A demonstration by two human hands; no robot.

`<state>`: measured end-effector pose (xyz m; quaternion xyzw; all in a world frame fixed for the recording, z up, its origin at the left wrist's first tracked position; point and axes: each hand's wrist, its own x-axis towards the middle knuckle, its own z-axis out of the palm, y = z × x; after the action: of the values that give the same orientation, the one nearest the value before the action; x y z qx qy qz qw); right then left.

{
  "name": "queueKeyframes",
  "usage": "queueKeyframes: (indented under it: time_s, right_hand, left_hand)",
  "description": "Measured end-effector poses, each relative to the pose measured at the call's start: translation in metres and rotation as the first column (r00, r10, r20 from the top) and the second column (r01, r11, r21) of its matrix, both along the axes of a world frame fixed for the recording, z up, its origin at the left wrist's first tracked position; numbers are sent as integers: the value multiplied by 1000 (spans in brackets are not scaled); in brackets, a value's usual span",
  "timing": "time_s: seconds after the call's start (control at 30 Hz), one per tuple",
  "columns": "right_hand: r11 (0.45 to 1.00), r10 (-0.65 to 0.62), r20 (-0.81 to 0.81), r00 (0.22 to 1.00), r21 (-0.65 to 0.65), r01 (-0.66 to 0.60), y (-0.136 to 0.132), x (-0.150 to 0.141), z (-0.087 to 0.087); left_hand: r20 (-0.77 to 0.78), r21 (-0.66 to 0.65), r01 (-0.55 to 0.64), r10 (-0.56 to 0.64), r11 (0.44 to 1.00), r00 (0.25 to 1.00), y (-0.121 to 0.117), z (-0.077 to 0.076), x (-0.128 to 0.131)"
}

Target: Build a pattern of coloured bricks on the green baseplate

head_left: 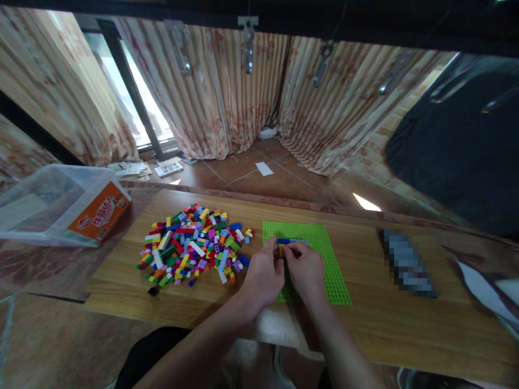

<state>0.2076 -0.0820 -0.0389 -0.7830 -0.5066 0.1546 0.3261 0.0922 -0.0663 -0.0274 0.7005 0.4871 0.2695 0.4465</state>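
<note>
Position: yellow brick [281, 250] is lying between your left hand [264, 272] and right hand [306, 269], near both, nearside of blue brick [283, 241], over green baseplate [320, 237]; whether either grip is clamping, cannot tell.

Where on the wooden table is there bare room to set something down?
A wide bare patch of the table lies between the green baseplate and the pixelated item on the right. The baseplate's right strip is also free. Crowded: the brick pile at left, and the part of the baseplate under the left hand and right hand.
</note>
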Motion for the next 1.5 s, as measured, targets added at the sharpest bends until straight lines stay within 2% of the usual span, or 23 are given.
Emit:
queueKeyframes:
  time_s: [0.17,0.3,0.5,0.6,0.67,0.93,1.1,1.2,1.37,1.47,1.5]
  right_hand:
    - [1000,-2,-26,1000,-15,2,1,1,2]
    - [1000,-4,-35,999,-26,4,1,2,5]
    - [999,5,-26,1000,-37,-6,3,3,5]
    - [999,26,-30,999,-36,-27,6,5,3]
    - [999,35,-20,999,-38,-36,8,7,2]
    - [997,50,-8,999,-64,-50,11,9,1]
    - [997,80,-107,991,17,-79,4,9,3]
    - [996,36,-177,984,90,-20,-4,18,10]
    - [956,-178,-230,957,190,224,-20,57,20]
    - [908,-331,-158,930,214,360,-30,90,19]
    - [877,-402,-107,909,239,416,-35,102,18]
  left_hand:
    - [-158,125,56,-36,991,987,-7,-4,1]
    - [-296,257,157,-77,953,952,-14,-9,2]
    - [-584,284,279,-65,917,809,-17,-2,6]
    - [-675,311,381,-80,871,733,-17,-1,8]
    - [-699,318,412,-82,854,711,-17,0,8]
    - [-727,332,373,-17,866,687,-16,6,8]
    - [-744,322,404,-36,856,668,-16,10,1]
    - [-753,327,383,-7,864,657,-17,10,-1]
    - [-758,342,379,14,860,653,-19,6,2]
    - [-756,353,391,13,850,654,-19,4,3]
    - [-756,357,390,17,849,655,-20,4,3]
